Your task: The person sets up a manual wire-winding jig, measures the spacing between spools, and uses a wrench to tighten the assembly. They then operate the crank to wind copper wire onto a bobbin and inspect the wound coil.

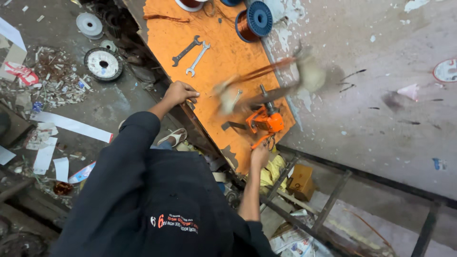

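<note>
An orange hand-cranked winding machine [267, 122] is fixed near the corner of an orange table top [223, 62]. My right hand [259, 154] is closed on its crank handle below the table edge. Above the machine a winding frame with copper wire [266, 81] is blurred with motion. My left hand [180, 92] has its fingers curled over the table's left edge. A blue spool of copper wire [254, 22] stands at the far end. Two spanners [193, 53] lie flat on the table between the spool and my left hand.
Paper scraps [52, 85] and round white discs [103, 63] litter the floor on the left. A sandal [174, 137] is by the table. Under the table's right corner are a yellow cloth [273, 171], a cardboard box [301, 182] and a dark metal frame [333, 195].
</note>
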